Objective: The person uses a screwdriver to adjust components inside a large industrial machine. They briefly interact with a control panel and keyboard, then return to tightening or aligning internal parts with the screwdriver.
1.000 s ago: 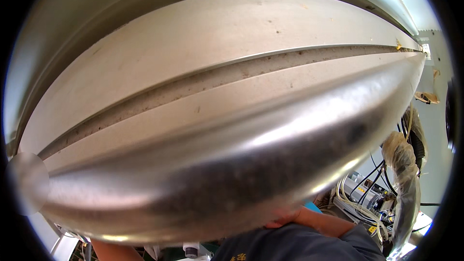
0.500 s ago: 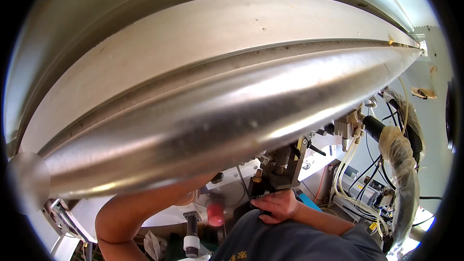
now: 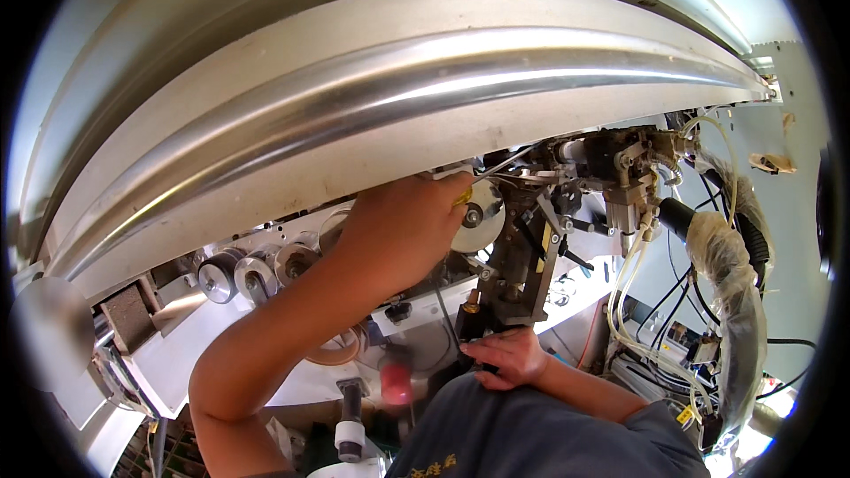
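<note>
My left hand [image 3: 412, 226] reaches up under the metal beam, its fingers closed round the yellow handle of a screwdriver [image 3: 510, 160]. The thin metal shaft runs up and right toward the machine's dark mechanism [image 3: 611, 159]; what its tip touches is too small to make out. Just beside that hand is a pale round disc [image 3: 482, 217] with a dark hub. Lower down, my right hand [image 3: 509, 357] lies against a black part below the steel bracket [image 3: 522, 296]. Its fingers are stretched out and somewhat apart.
A shiny metal bar [image 3: 398, 97] crosses above both hands along the pale beam [image 3: 425, 128]. Several rollers [image 3: 217, 276] sit at left. Plastic-wrapped hoses [image 3: 726, 274] and white tubes [image 3: 627, 301] hang at right. A red round thing [image 3: 396, 382] is below centre.
The shiny bar now appears higher and slimmer, uncovering the mechanism, rollers and my left hand with the screwdriver. My right hand stays at the black part.
</note>
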`<state>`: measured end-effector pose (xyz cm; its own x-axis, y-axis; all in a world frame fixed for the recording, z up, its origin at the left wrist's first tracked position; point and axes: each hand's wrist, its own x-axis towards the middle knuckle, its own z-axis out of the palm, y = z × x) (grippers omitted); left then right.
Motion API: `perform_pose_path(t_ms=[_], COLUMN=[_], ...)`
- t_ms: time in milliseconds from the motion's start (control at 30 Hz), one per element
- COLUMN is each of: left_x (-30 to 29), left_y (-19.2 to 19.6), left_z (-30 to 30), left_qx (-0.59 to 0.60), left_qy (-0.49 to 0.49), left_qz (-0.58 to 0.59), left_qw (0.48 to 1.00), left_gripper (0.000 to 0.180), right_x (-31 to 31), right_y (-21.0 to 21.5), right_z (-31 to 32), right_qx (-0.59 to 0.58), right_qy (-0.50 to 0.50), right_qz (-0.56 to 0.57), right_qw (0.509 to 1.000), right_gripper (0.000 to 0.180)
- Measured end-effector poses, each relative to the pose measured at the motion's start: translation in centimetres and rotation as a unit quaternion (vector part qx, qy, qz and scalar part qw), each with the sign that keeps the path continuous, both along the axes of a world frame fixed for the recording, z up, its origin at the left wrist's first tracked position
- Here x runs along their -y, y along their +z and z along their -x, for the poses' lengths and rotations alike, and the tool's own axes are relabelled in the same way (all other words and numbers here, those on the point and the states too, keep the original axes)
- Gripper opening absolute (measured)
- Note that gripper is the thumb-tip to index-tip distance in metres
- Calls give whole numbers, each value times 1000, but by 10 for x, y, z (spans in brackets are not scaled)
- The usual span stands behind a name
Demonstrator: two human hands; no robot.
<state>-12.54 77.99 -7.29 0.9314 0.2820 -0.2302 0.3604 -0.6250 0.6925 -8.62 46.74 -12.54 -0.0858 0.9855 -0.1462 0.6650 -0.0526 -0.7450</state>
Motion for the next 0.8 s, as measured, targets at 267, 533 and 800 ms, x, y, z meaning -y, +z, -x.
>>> perform_pose_path(t_ms=[267, 533, 800], left_x=[11, 2, 57], left_y=[8, 84, 138], left_z=[-2, 119, 336], left_qx=[23, -25, 99], left_qy=[29, 191, 275], left_qz=[-15, 55, -21], left_qw=[999, 980, 956], left_gripper=[37, 47, 42], right_x=[4, 5, -6], right_y=[-5, -12, 34], right_z=[2, 7, 4], right_qx=[1, -16, -437], right_qy=[-22, -69, -220], right_qz=[-52, -117, 21], right_qw=[998, 991, 872], right_gripper=[43, 41, 47])
